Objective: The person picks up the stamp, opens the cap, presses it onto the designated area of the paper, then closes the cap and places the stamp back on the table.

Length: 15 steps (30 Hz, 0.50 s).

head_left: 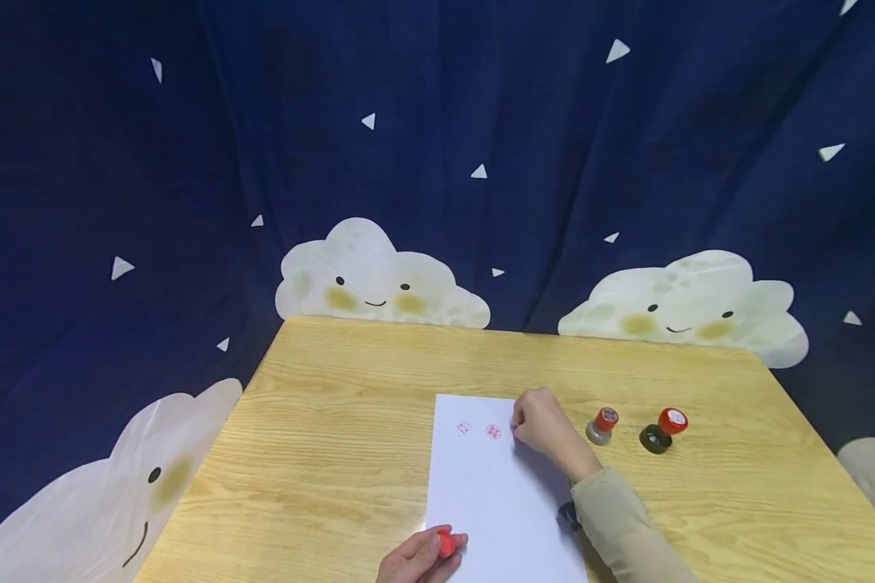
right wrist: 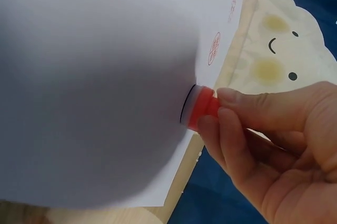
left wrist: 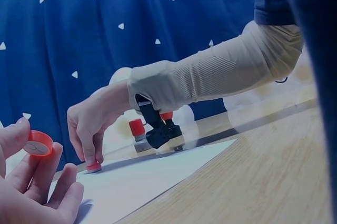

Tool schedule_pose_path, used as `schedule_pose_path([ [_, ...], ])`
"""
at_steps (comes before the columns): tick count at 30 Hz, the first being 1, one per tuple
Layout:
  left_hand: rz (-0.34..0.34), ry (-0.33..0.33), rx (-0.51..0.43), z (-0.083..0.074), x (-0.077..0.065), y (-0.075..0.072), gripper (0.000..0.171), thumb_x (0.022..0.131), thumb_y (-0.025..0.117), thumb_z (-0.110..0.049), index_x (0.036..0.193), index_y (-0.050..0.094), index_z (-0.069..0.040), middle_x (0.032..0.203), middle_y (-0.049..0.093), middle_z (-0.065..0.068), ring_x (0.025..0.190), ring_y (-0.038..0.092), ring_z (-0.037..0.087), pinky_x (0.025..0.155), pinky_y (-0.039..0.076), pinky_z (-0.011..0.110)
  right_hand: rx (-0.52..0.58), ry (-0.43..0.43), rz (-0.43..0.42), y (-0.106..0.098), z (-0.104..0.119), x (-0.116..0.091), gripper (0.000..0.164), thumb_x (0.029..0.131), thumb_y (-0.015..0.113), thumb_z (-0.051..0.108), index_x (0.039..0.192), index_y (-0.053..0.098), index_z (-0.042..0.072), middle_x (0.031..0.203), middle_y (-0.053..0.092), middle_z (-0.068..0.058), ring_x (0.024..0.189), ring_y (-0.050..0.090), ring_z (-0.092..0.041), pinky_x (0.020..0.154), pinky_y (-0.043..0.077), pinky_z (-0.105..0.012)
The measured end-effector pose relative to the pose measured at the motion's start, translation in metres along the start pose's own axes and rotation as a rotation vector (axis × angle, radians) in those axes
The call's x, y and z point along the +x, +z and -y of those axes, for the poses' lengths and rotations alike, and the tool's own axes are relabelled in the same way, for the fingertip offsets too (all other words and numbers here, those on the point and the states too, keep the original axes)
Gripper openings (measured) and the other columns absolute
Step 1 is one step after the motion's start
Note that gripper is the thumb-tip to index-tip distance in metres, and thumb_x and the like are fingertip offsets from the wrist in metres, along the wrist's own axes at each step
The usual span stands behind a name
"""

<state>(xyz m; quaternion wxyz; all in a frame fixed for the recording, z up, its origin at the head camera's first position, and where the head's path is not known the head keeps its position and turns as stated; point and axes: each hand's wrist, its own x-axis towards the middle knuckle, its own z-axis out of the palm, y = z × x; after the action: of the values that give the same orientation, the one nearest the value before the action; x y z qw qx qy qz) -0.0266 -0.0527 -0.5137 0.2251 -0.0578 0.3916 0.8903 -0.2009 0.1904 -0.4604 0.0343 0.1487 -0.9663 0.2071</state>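
Note:
My right hand (head_left: 543, 423) pinches a small red stamp (right wrist: 202, 107) between thumb and fingers. The stamp's face meets the white paper (head_left: 496, 494) near its far right corner. Two red prints show along the far edge of the sheet, one round print (head_left: 493, 431) and a fainter print (head_left: 463, 427) left of it. Over the near left part of the paper, my left hand (head_left: 419, 559) holds a red cap (left wrist: 38, 143) between thumb and fingers. The cap's open side, with a pale inside, shows in the left wrist view.
Right of the paper stand a red and grey stamp (head_left: 602, 426) and a red and black stamp (head_left: 664, 430), both upright on the wooden table (head_left: 321, 453). A black wrist device (head_left: 569, 517) sits by the right sleeve. A dark blue curtain (head_left: 423, 121) hangs behind the table.

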Motion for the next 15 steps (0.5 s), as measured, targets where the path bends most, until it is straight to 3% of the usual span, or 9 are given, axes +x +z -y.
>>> schedule_pose_path([
  [15,0.089,-0.007,-0.114,0.0002,-0.0006,-0.0026,0.018,0.092,0.06,-0.011,0.107,0.066,-0.005,0.107,0.067,0.015,0.107,0.061,0.022,0.099,0.045,0.031,0.071,0.043,0.12,-0.0069,-0.0038,0.0005,0.018,0.067,0.079,-0.001,0.062,0.065,0.009,0.06,0.055,0.005,0.058,0.048,-0.011,0.051,0.044,-0.022],
])
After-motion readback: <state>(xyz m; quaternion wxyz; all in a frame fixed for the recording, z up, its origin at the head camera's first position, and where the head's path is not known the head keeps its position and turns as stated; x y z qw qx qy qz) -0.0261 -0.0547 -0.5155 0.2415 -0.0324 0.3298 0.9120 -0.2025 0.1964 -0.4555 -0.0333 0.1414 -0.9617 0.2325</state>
